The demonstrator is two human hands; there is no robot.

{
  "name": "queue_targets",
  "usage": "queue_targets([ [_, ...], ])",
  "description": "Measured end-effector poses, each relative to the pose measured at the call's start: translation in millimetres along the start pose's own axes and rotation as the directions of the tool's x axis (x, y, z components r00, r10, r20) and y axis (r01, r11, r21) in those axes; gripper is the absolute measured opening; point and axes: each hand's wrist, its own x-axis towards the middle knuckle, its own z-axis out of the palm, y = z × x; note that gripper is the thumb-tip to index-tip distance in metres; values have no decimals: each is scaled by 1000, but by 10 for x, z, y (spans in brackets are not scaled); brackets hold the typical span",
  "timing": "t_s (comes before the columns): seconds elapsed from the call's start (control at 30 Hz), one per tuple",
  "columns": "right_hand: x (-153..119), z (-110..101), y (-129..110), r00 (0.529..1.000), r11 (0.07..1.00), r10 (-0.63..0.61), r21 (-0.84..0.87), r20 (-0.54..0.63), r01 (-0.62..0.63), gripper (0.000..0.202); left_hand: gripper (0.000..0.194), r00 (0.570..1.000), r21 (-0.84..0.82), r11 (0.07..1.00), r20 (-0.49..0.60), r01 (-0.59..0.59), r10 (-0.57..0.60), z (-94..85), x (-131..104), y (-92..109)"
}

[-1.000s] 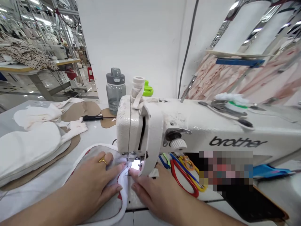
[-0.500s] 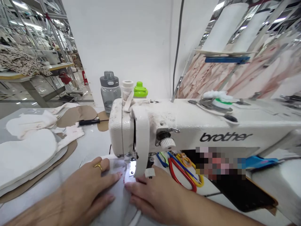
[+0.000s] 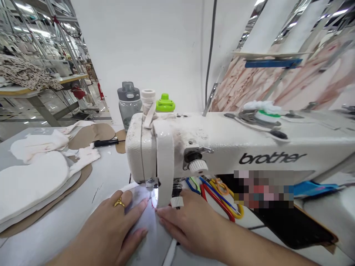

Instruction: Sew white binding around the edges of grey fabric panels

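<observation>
A white sewing machine (image 3: 249,136) spans the middle and right, its lamp lighting the needle area. Just left of the needle, my left hand (image 3: 119,221) lies with fingers apart on pale fabric (image 3: 155,229), wearing a gold ring. My right hand (image 3: 188,221) is right of the needle, partly behind the machine's front cover and a white knob. Its fingers are pressed together at the fabric's edge; what they pinch is too small to make out. A narrow white strip (image 3: 169,253) runs down below the right fingers.
Stacked white and brown shaped pieces (image 3: 36,184) lie at left, with a black screwdriver (image 3: 105,143) behind. Bottles (image 3: 129,105) stand behind the machine. Red-handled scissors (image 3: 219,203), other coloured tools and a black phone (image 3: 296,225) lie right of my right hand.
Both hands have shifted slightly right in the picture. My left thumb and index finger are closer to the needle. The view has also moved a little, and more of the white strip shows.
</observation>
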Motion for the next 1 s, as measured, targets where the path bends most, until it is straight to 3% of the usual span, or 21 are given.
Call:
queue_targets([
  [0.17, 7, 42, 13, 998, 998, 31, -48, -52, -34, 23, 34, 997, -32, 998, 48, 59, -57, 44, 34, -14],
  [0.47, 64, 41, -28, 994, 989, 111, -97, 14, -109, 27, 34, 996, -47, 995, 34, 86, -85, 72, 118, -120],
  [0.63, 76, 50, -54, 990, 986, 140, -95, 35, -136, 29, 28, 1000, -95, 995, 19, 13, -11, 70, 141, -183],
  [0.77, 81, 52, -41, 986, 990, 140, -45, 86, -137, 30, 26, 997, -121, 989, -25, -80, 77, -8, 132, -66],
  [0.87, 71, 37, -22, 985, 989, 146, -11, 94, -146, 29, 40, 987, -75, 988, -95, -135, 128, -66, 105, 44],
  [0.93, 57, 34, -12, 983, 986, 164, 13, 80, -165, 26, 57, 985, -15, 989, -83, -150, 149, -95, 101, 96],
  [1.0, 41, 44, -4, 982, 982, 184, 37, 39, -185, 22, 62, 987, 11, 988, -29, -156, 156, -116, 111, 126],
])
